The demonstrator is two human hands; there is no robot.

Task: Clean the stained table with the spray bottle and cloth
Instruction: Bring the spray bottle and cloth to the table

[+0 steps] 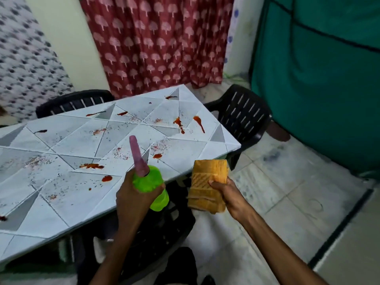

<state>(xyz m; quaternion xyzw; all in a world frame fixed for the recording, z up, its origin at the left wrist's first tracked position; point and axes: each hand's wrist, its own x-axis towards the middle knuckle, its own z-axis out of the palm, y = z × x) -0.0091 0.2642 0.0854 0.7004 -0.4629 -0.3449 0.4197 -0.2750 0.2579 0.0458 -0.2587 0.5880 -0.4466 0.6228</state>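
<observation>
Faces rectangular table (67, 138) with smooth top printed in pale grey and white triangles. Grips in left hand (129, 199), fingers curled round the neck, a glossy lime-green plastic spray bottle (159, 199) with long tapered mauve nozzle (136, 157); holds it above table's near edge, nozzle aimed over the top. Clasps in right hand (226, 192) a folded orange woven cloth (207, 175), ribbed on one face, just off table's near right corner, clear of it. Notes wet red-orange splashes (91, 166) and fine dark speckling across table top. Notes black slatted plastic chair (244, 116) at table's right end, another (72, 101) behind table's far side.
</observation>
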